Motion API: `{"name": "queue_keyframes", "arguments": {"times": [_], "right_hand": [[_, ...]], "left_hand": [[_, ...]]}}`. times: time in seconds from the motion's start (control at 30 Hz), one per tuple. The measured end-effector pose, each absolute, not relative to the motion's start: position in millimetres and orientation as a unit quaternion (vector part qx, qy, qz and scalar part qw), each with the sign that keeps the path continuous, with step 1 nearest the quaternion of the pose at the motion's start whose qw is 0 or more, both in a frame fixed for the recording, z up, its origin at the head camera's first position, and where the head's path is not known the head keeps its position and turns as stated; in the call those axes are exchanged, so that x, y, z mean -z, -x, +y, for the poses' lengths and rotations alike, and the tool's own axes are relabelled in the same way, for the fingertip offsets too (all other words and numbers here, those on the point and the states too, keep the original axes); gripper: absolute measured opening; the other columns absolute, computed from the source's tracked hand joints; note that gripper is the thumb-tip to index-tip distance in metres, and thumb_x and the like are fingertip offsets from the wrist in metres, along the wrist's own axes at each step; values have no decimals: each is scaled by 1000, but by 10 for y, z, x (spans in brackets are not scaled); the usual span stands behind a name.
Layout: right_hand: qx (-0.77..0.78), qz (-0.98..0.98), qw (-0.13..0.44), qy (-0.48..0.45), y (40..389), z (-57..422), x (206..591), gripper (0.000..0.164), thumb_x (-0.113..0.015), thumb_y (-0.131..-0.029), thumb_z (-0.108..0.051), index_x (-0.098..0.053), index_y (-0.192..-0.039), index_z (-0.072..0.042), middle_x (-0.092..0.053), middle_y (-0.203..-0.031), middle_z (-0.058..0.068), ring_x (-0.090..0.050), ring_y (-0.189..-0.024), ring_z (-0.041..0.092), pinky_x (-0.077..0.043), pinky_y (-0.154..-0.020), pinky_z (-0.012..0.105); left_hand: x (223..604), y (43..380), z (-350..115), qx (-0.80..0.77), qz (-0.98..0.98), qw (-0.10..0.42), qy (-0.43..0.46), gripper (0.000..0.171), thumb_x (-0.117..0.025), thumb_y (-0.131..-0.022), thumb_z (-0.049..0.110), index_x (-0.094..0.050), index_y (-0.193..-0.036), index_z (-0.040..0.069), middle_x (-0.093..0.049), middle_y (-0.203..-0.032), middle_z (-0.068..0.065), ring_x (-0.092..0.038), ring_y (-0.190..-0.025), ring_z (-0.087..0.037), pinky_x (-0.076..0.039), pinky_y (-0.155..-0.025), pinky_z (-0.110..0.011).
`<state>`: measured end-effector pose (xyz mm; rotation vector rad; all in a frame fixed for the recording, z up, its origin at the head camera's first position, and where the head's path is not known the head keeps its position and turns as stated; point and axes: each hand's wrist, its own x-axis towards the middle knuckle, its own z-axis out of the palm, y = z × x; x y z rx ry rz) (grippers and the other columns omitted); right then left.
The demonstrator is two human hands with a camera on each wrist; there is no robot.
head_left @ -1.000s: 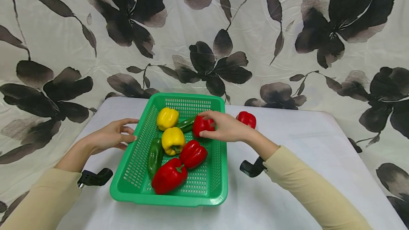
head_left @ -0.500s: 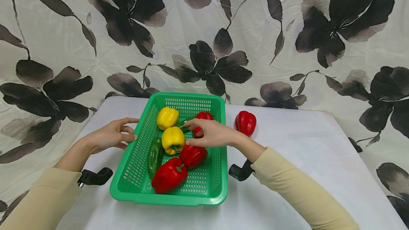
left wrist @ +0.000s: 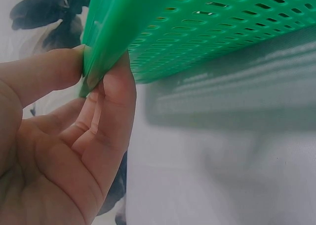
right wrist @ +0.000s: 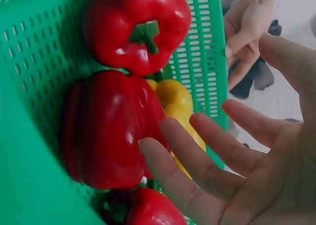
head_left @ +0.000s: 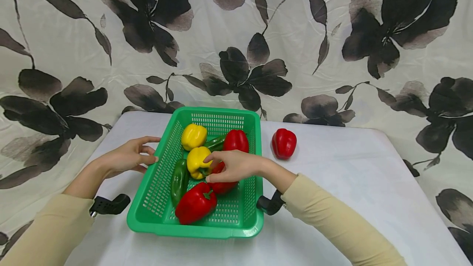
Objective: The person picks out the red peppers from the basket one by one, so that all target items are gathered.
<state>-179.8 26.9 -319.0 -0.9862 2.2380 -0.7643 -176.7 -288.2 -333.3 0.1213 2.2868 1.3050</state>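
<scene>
Here, the left hand [head_left: 127, 157] pinches the basket [head_left: 196, 232], right hand [head_left: 234, 166] spread over peppers [head_left: 223, 187].

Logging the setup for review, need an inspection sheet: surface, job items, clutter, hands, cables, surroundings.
Surface: white table, smooth-looking.
Job items: green basket holding three red peppers, two yellow peppers and two green vegetables; another red pepper on the table, outside the basket.
Clutter: nothing seen.
Hands: left hand pinches basket rim; right hand open over the peppers, contact unclear.
Cables: nothing seen.
Surroundings: floral fabric behind the table.
</scene>
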Motion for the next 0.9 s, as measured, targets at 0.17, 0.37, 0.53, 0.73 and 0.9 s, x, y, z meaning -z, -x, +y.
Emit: {"name": "queue_keyframes", "arguments": {"times": [0.17,0.37,0.53,0.73,0.9], "right_hand": [[272,833,298,378,1753,230,3217,52,-63,-85,-35,-48,-130,-14,-58,-123,6,-55,-99,11,-50,-74,18],[264,826,320,383,1718,181,3241,54,-63,-85,-36,-47,-131,-14,-56,-124,6,-54,-98,12,-51,-72,18],[264,815,356,372,1706,147,3246,55,-62,-86,-35,-45,-133,-16,-53,-127,6,-58,-75,12,-54,-63,23],[243,814,375,371,1690,103,3263,56,-62,-86,-36,-43,-136,-18,-52,-128,3,-54,-89,8,-56,-61,26],[222,812,381,382,1681,61,3284,60,-61,-86,-38,-40,-138,-17,-51,-124,-1,-49,-100,7,-55,-64,24]], "left_hand": [[3330,1765,-2877,-479,840,250,-45,75,-59,-89,14,-12,-146,2,-51,-102,-19,-61,-84,-26,-56,-76,-41],[3331,1759,-2874,-480,840,250,-45,74,-58,-89,14,-12,-146,2,-52,-102,-20,-62,-85,-26,-56,-76,-41],[3338,1762,-2883,-479,840,248,-47,74,-59,-89,14,-12,-146,2,-52,-102,-19,-61,-85,-26,-56,-76,-41],[3340,1762,-2886,-479,841,247,-47,74,-59,-89,14,-13,-146,2,-51,-102,-19,-61,-85,-26,-56,-76,-41],[3335,1761,-2878,-478,841,248,-46,74,-59,-89,14,-13,-146,2,-51,-101,-19,-61,-85,-26,-56,-76,-41]]}}
